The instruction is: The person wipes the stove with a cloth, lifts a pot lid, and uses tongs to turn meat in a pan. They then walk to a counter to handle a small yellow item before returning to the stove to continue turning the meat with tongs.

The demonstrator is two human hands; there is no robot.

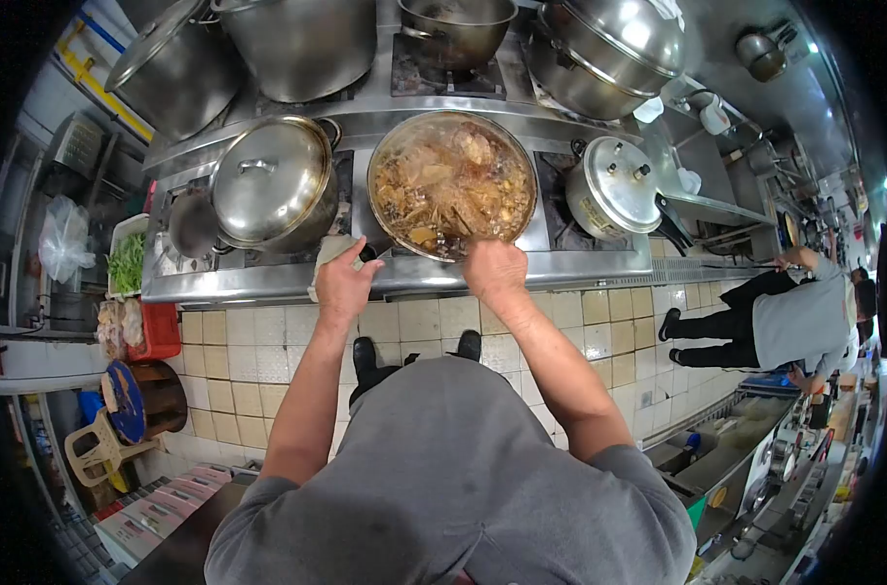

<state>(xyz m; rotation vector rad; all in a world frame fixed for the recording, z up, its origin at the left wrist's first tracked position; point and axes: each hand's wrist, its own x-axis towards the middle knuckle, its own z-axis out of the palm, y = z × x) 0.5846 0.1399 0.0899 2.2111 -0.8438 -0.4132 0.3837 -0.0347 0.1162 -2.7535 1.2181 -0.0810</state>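
Observation:
A wide round pan [453, 255] full of bubbling brown broth and chunks of food sits on the stove in front of me. My right hand [496, 271] is a fist at the pan's near rim. A thin dark shape slants through the broth just beyond it, but I cannot tell what the fist grips. My left hand [345, 279] is at the stove's front edge, left of the pan, fingers curled over a pale folded cloth [328, 255]. A short black handle-like piece [368, 253] shows beside its thumb.
A lidded steel pot [268, 185] stands left of the pan, a pressure cooker [614, 185] right, its black handle jutting forward. Large pots [297, 49] line the back. Greens fill a tray [127, 255] at left. Another person [799, 322] works at far right.

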